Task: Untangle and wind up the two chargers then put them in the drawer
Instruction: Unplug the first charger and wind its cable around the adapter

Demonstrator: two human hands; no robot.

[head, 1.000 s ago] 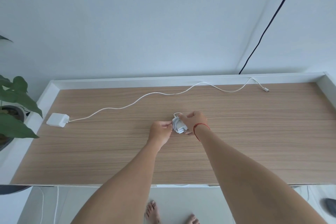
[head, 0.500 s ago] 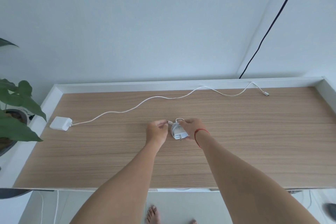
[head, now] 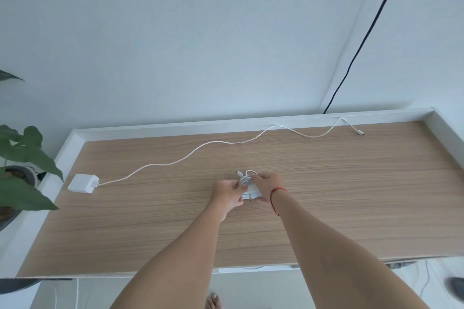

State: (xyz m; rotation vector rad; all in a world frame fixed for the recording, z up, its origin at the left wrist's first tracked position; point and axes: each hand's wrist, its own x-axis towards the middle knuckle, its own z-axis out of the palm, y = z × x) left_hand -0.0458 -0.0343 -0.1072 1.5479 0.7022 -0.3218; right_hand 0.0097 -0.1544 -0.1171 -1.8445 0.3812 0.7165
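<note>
Trailing across desk [head: 351,208] behind wound charger [head: 254,192]: loose white cable [head: 218,142].

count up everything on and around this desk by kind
chargers: 2, the wound charger gripped by the left hand and right hand, and the unwound charger lying stretched out on the desk
potted plant: 1
black cable on the wall: 1
total: 4
</note>
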